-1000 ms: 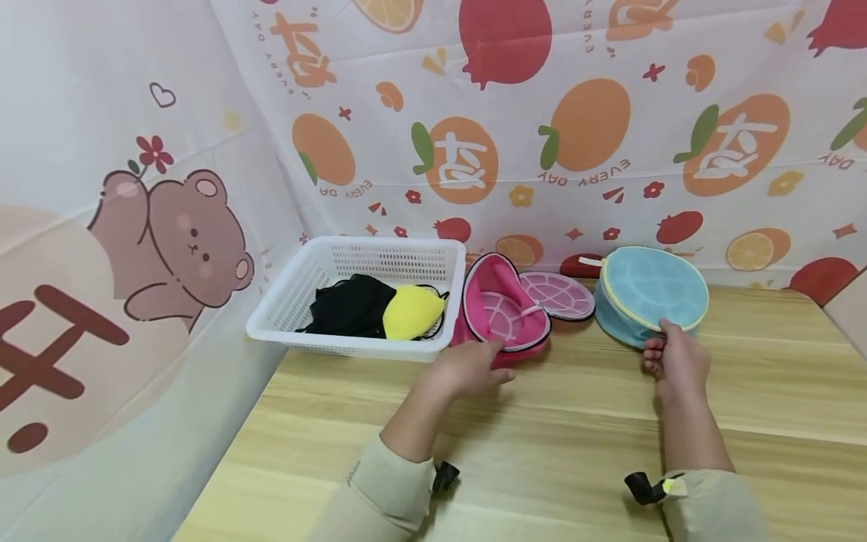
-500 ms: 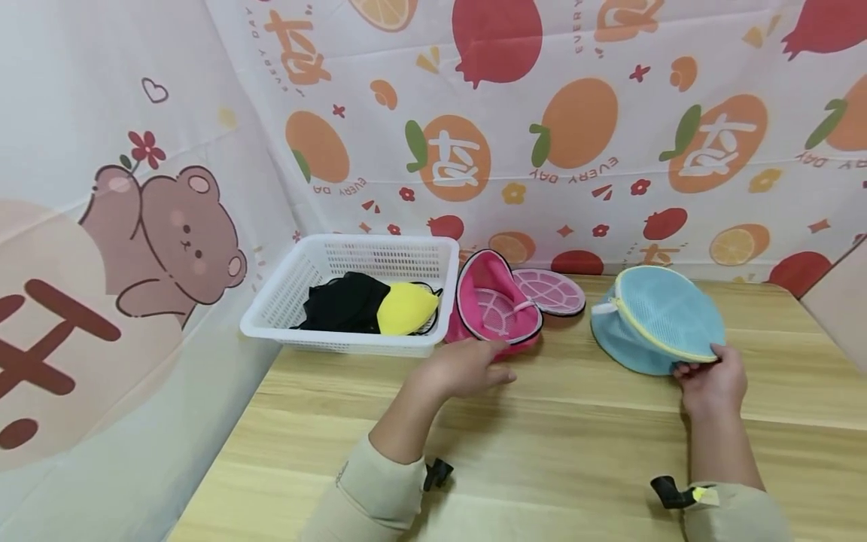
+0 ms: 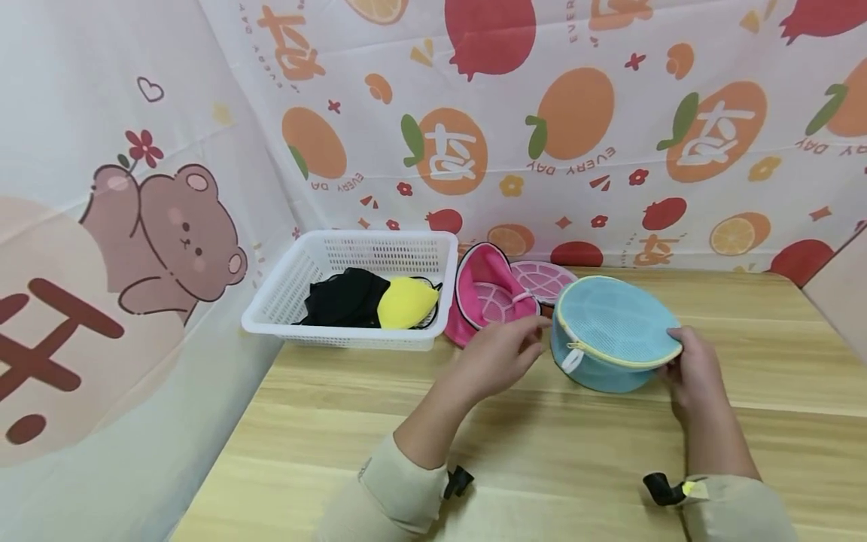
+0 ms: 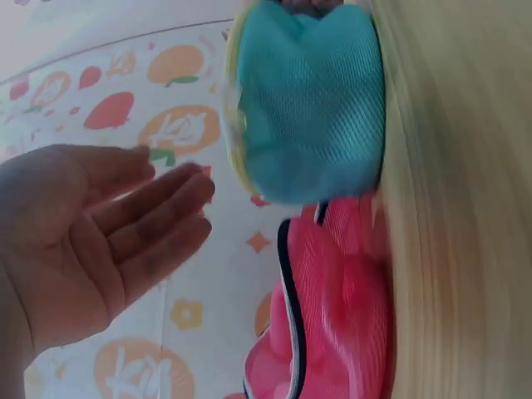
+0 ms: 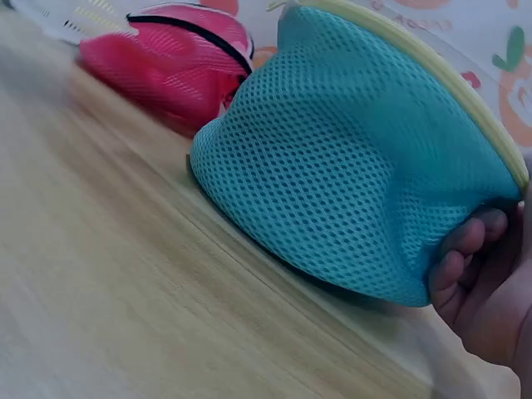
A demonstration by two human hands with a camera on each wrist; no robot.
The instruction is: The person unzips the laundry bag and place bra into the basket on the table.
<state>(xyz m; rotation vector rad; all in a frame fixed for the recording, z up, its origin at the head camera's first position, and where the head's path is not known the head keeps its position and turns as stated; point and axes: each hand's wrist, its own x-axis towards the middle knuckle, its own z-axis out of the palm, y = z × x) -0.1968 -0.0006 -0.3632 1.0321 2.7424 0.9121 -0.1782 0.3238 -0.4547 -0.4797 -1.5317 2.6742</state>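
My right hand (image 3: 698, 369) grips the right side of a blue mesh laundry bag (image 3: 616, 320) with a yellow zipper edge. The zipper looks closed, and a white tab (image 3: 572, 360) hangs at the front left. In the right wrist view, curled fingers (image 5: 465, 258) dent the bag's mesh wall. My left hand (image 3: 497, 357) hovers just left of the bag; the left wrist view shows its fingers (image 4: 162, 199) loosely extended, apart from the bag and holding nothing. Behind that hand stands a pink mesh laundry bag (image 3: 460, 327), unzipped, its round lid (image 3: 542, 280) folded back.
A white plastic basket (image 3: 271, 330) stands at the back left, holding a black fabric garment (image 3: 345, 297) and a yellow cup-shaped piece (image 3: 406, 302). A fruit-printed cloth (image 3: 576, 196) hangs behind the wooden table (image 3: 542, 467).
My right hand has taken hold of the blue bag's side, turned it so the tab faces front, and brought it left and nearer. My left hand has lifted toward it from the pink bag.
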